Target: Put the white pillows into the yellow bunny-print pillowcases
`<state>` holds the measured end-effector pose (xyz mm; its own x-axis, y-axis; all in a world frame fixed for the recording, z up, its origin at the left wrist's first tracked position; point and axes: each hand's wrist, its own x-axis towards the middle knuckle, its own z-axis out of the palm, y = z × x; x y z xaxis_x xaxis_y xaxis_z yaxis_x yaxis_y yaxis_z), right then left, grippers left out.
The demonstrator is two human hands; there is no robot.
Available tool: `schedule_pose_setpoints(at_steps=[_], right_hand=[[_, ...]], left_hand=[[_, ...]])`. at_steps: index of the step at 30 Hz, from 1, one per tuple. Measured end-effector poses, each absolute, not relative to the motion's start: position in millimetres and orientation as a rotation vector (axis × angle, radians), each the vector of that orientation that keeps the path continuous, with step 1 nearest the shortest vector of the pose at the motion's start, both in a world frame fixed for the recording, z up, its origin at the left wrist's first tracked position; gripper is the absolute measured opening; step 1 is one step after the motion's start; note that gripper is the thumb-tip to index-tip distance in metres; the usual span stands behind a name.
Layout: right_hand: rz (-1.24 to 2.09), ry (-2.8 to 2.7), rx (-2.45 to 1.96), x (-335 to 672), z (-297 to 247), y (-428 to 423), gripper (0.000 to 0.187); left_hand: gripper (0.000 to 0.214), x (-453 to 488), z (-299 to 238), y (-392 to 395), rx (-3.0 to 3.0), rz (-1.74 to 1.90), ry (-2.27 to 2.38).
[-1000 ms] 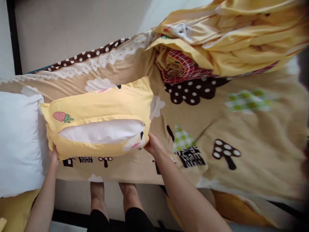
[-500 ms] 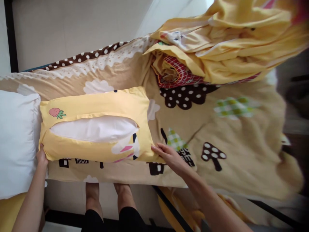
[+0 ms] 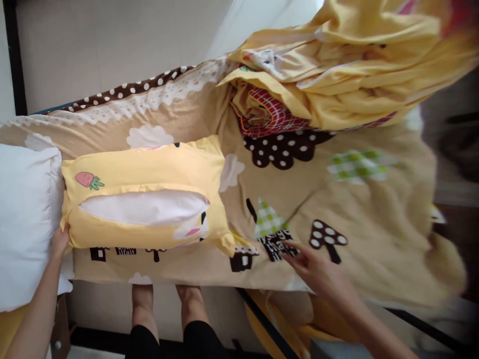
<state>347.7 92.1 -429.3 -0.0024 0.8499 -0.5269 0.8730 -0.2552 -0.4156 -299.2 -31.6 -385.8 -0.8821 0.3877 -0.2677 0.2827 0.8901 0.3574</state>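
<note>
A pillow in a yellow pillowcase (image 3: pixel 138 172) lies on the tan patterned bed sheet (image 3: pixel 299 199). A long slit in the case gapes, and the white inner pillow (image 3: pixel 145 207) shows through it. A carrot print is at the upper left of the case, part of a rabbit print at the lower right. My left hand (image 3: pixel 60 240) pinches the lower left corner of the pillowcase. Over the sheet to the right of the pillow is my right hand (image 3: pixel 307 264), apart from the case, its fingers loosely spread with nothing seen in them.
A white pillow (image 3: pixel 28 224) lies at the left end, against the yellow one. At the upper right, a heap of yellow bedding (image 3: pixel 355 65) rests on a rolled red-checked cloth (image 3: pixel 284 112). A dark bed rail (image 3: pixel 265 324) runs along the near side by my legs.
My right hand has let go of the pillowcase's lower right corner and moved right. The slit in the case has narrowed. My left hand still grips its corner.
</note>
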Motion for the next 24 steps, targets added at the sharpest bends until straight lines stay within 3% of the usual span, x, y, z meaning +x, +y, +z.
schedule_pose_setpoints(at_steps=[3, 7, 11, 16, 20, 24], right_hand=[[-1.177, 2.099, 2.100, 317.9, -411.7, 83.4, 0.038], [-1.220, 2.635, 1.432, 215.8, -400.6, 90.7, 0.032], [-1.075, 2.672, 1.176, 151.0, -417.2, 123.3, 0.032], [-1.021, 2.702, 1.101, 172.3, -427.0, 152.1, 0.028], [-0.982, 2.794, 0.984, 207.4, -399.9, 153.4, 0.026], [-0.705, 3.200, 1.159, 213.7, -359.7, 153.5, 0.035]], left_hand=[[0.040, -261.7, -372.3, -26.3, 0.944, 0.445, 2.767], [0.031, -209.3, -370.3, -16.0, 1.668, 0.238, 2.072], [0.023, -222.5, -383.1, 9.1, 1.785, -0.165, 1.909], [0.032, -262.1, -366.7, 28.7, 1.990, -0.407, 1.788], [0.037, -252.1, -309.4, 17.8, 2.249, -0.252, 1.567], [0.034, -233.0, -253.6, 4.0, 2.520, 0.301, 1.752]])
